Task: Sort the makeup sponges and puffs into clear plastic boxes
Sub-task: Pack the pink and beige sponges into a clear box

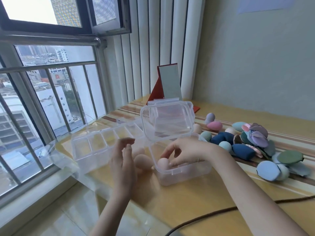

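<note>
At frame centre, the right hand (183, 153) pinches a peach sponge (162, 163) inside the clear box (184, 174) (lid up); the left hand (123, 156) hovers loosely spread, holding nothing.

Blurred left hand (123, 156) partly hiding beige sponges (142, 161); forearms and cable (202, 217) cut off at bottom edge.

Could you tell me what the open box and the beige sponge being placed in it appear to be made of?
The open box looks like clear, glossy hard plastic: the table shows through its walls and its rim catches light. The beige sponge, held by the right hand, looks like soft matte foam, with no shine on its rounded surface, though softness is a guess.
</note>
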Available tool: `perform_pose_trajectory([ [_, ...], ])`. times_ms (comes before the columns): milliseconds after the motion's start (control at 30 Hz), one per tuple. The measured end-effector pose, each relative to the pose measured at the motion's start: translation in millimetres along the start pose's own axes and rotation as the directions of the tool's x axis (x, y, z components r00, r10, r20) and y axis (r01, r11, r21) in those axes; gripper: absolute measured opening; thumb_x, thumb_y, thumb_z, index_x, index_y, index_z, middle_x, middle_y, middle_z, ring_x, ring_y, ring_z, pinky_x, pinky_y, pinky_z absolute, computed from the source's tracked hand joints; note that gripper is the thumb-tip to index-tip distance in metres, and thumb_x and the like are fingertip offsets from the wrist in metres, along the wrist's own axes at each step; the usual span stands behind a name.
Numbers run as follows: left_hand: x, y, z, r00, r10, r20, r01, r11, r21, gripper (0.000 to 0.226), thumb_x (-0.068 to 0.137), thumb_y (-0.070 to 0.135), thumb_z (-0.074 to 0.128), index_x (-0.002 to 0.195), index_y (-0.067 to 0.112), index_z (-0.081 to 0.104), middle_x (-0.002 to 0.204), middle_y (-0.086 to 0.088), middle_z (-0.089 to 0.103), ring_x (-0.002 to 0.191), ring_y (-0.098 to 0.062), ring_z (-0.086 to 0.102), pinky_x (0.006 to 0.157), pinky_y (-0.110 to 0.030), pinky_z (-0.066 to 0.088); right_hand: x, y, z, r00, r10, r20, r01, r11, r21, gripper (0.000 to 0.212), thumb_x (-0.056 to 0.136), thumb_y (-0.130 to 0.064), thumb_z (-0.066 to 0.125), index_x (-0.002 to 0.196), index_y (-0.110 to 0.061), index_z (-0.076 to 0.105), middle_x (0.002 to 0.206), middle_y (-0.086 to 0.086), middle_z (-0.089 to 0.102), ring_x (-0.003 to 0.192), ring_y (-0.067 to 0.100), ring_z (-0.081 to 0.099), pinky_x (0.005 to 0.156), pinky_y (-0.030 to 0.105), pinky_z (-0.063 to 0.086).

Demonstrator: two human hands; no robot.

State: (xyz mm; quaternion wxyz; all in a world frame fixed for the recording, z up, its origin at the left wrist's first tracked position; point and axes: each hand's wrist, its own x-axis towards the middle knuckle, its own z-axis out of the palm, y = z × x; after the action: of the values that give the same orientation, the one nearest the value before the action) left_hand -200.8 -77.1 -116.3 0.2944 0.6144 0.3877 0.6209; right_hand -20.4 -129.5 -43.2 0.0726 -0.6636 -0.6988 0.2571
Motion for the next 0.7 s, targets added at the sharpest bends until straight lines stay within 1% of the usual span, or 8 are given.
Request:
perform_pose_trajectory([
  [67,0.1,0.2,-4.3,0.999,-0.039,-0.015,0.036,0.990,-0.136,0.024,0.081,0.013,0.037,0.084,0.022,0.059,0.088,0.003,0.065,0.087,-0.008,0.060,0.077,-0.019,0.044,1.1,-1.5,0.7,1.000,-0.002,0.025,0.002,1.000,0.004,0.030,0.087,-0.026,0.067,0.116,-0.034,0.067,0.100,-0.024,0.064,0.079,-0.010,0.053,0.062,0.009,0.035],
  [167,1.2,-2.0,-9.5,0.997,-0.078,-0.002,0.076,0.972,-0.222,0.025,0.077,0.010,0.036,0.083,0.014,0.060,0.087,-0.004,0.066,0.087,-0.019,0.060,0.078,-0.021,0.046,2.3,-2.1,1.1,0.999,-0.005,0.035,0.005,1.000,0.001,0.030,0.085,-0.027,0.068,0.115,-0.031,0.064,0.110,-0.020,0.064,0.084,-0.007,0.054,0.068,0.013,0.039],
  [233,0.6,-4.3,-13.1,0.997,-0.081,0.005,0.080,0.972,-0.221,0.025,0.077,0.010,0.037,0.082,0.015,0.060,0.087,-0.004,0.066,0.088,-0.021,0.060,0.081,-0.027,0.046,1.8,-0.3,0.8,1.000,-0.003,0.015,0.003,1.000,0.030,0.030,0.084,-0.027,0.069,0.112,-0.029,0.060,0.110,-0.016,0.062,0.087,-0.002,0.055,0.073,0.016,0.043],
  [333,-2.4,-5.0,-16.6,0.999,0.027,0.046,-0.023,0.994,-0.104,0.022,0.080,0.017,0.040,0.085,0.020,0.061,0.090,0.002,0.066,0.092,-0.017,0.060,0.082,-0.035,0.044,-0.2,1.8,1.4,0.998,0.001,-0.056,0.004,0.996,0.094,0.029,0.082,-0.023,0.070,0.107,-0.028,0.056,0.099,-0.015,0.060,0.078,0.001,0.053,0.067,0.015,0.042],
  [433,-3.8,5.3,-13.0,0.951,0.223,0.215,-0.244,0.967,0.074,0.020,0.081,0.026,0.044,0.091,0.024,0.061,0.093,0.015,0.063,0.095,-0.010,0.058,0.082,-0.026,0.042,0.0,2.7,2.1,0.997,-0.027,-0.069,0.037,0.988,0.151,0.039,0.081,-0.021,0.069,0.115,-0.036,0.056,0.101,-0.009,0.058,0.079,0.003,0.052,0.071,0.015,0.044],
  [533,0.4,21.3,-5.2,0.892,0.288,0.348,-0.333,0.940,0.076,0.019,0.080,0.030,0.051,0.094,0.023,0.062,0.094,0.017,0.062,0.095,-0.002,0.056,0.083,-0.016,0.040,1.8,6.4,1.3,0.995,-0.033,-0.093,0.062,0.944,0.324,0.036,0.082,-0.023,0.066,0.109,-0.047,0.064,0.095,0.001,0.061,0.083,0.012,0.058,0.078,0.028,0.051],
  [600,8.2,27.5,-2.4,0.860,0.283,0.425,-0.340,0.938,0.064,0.025,0.078,0.034,0.055,0.098,0.023,0.064,0.096,0.016,0.062,0.096,0.001,0.057,0.082,-0.011,0.040,1.6,9.8,-0.2,0.988,-0.012,-0.153,0.084,0.876,0.475,0.023,0.084,-0.028,0.069,0.105,-0.037,0.067,0.096,0.005,0.070,0.087,0.016,0.066,0.082,0.033,0.055],
  [700,23.7,30.2,3.0,0.778,0.217,0.589,-0.339,0.935,0.102,0.032,0.078,0.037,0.069,0.108,0.027,0.065,0.103,0.018,0.060,0.095,0.003,0.057,0.080,-0.008,0.041,0.8,16.3,-2.7,0.988,0.010,-0.157,0.088,0.787,0.611,0.035,0.081,-0.029,0.077,0.110,-0.023,0.058,0.099,0.003,0.075,0.096,0.020,0.069,0.083,0.034,0.057],
])
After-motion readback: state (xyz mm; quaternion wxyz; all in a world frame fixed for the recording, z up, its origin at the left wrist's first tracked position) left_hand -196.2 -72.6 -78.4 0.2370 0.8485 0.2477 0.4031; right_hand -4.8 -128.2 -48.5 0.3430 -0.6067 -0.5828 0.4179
